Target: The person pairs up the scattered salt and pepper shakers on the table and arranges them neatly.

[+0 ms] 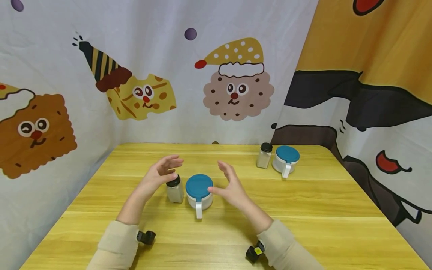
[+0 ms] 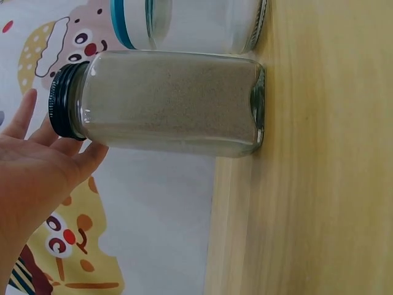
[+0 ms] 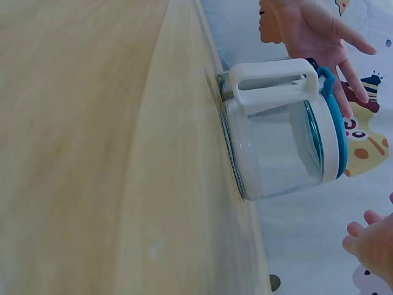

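Observation:
My left hand (image 1: 154,178), its fingers spread and relaxed, hovers by a clear square jar (image 1: 175,193) with a black screw lid and a pale grey-beige powder inside. In the head view the thumb overlaps the lid; whether it touches I cannot tell. Right of that jar stands a glass pot (image 3: 270,147) with a blue lid (image 1: 199,185) and a white handle pointing toward me. My right hand (image 1: 233,186) is to the right of this pot, thumb and fingers apart, holding nothing. The right wrist view has its fingertips (image 3: 356,239) clear of the pot. Both containers stand upright.
Farther back on the right of the wooden table (image 1: 324,232) stand a second black-lidded jar (image 1: 264,157) and a second blue-lidded pot (image 1: 286,159), side by side. A printed curtain (image 1: 152,37) hangs behind the table's far edge. Each wrist wears a small black camera (image 1: 146,237).

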`<act>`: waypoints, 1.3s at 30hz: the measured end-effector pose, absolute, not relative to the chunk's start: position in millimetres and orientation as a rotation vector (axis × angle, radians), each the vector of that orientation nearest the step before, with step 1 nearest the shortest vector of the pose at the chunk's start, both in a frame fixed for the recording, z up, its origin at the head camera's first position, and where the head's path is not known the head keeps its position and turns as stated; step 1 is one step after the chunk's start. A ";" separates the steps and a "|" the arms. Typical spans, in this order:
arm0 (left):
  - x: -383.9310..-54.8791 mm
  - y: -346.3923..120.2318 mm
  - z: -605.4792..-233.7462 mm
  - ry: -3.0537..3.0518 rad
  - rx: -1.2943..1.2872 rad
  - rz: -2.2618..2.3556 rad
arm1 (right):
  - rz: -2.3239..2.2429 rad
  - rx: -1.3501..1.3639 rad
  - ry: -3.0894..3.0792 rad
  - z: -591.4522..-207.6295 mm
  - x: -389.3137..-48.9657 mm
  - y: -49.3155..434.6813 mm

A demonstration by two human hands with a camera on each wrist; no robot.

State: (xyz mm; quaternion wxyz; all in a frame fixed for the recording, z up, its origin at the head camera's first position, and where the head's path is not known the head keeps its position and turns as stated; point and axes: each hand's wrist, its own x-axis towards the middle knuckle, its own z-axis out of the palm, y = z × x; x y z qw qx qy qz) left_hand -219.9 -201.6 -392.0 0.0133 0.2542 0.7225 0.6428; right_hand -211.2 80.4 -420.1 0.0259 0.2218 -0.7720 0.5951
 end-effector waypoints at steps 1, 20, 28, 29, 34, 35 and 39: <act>-219.5 -201.1 -391.3 2.250 0.791 2.005 | 1.837 0.690 -2.381 -420.2 -211.3 81.6; -219.3 -190.3 -381.6 2.239 0.783 2.040 | 1.839 0.611 -2.411 -408.4 -205.8 107.7; -220.3 -182.3 -378.3 2.241 0.790 2.034 | 1.845 0.638 -2.383 -400.5 -200.6 114.8; -220.6 -181.1 -377.7 2.241 0.787 2.032 | 1.840 0.641 -2.384 -395.7 -197.9 115.0; -221.8 -175.6 -375.2 2.233 0.786 2.042 | 1.823 0.639 -2.393 -383.4 -191.1 118.8; -222.0 -174.9 -375.1 2.232 0.787 2.047 | 1.823 0.638 -2.393 -383.3 -191.1 119.8; -222.2 -170.7 -373.3 2.222 0.804 2.055 | 1.822 0.637 -2.385 -384.0 -191.3 124.8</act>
